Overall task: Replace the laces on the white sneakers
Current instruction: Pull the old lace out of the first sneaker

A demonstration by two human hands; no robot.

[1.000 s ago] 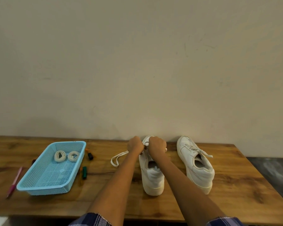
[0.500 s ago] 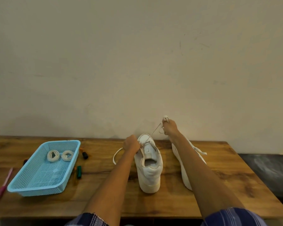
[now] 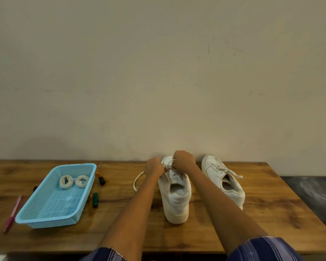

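A: Your left hand point(image 3: 154, 167) & right hand point(image 3: 183, 160) both grip the lace point(image 3: 168, 166) over the near sneaker point(image 3: 175, 193)'s eyelets.

B: And around the grip?

A: Loose lace loop left of it; 2nd sneaker point(image 3: 222, 180) to the right; blue basket point(image 3: 45, 220) w/ two lace coils point(image 3: 73, 181) far left.

Half a second ago the right hand point(image 3: 183, 160) was raised above and to the right of the near sneaker point(image 3: 175, 193), drawing a length of lace point(image 3: 168, 166) taut up out of it. Now that hand has come back down to the sneaker's toe end, its fingers curled on the lace close beside the left hand point(image 3: 154, 167). The far sneaker point(image 3: 222, 178), which the right forearm largely hid then, shows whole again. The taut strand is gone; the lace lies slack across the tongue.
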